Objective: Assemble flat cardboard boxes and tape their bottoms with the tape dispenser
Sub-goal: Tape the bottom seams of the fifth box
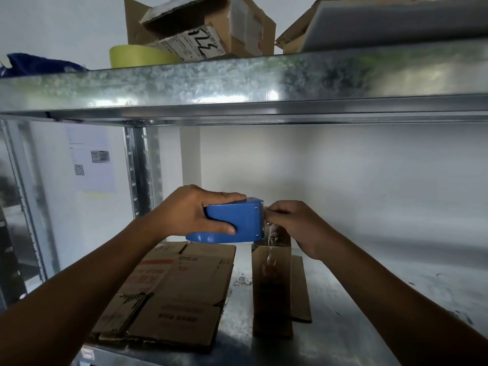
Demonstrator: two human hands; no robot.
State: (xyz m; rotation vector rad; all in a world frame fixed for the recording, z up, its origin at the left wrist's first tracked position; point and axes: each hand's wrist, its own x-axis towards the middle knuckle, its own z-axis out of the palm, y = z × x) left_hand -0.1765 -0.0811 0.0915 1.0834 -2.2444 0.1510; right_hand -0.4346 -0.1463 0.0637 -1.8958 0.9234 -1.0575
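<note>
My left hand [190, 211] grips a blue tape dispenser [232, 220], held level above the metal shelf. At the dispenser's front end my right hand [293, 225] pinches the clear tape [269, 231]. Right under the tape stands a narrow assembled cardboard box [272, 289], its top face shiny with clear tape. A stack of flat cardboard boxes [171, 294] lies on the shelf to the left of it, below my left forearm.
The metal shelf [356, 307] runs wide to the right of the box. The upper shelf's beam [237, 83] hangs close overhead, loaded with cardboard boxes [211, 25] and a yellow-green tape roll [140, 56]. A steel upright [138, 167] stands behind my left hand.
</note>
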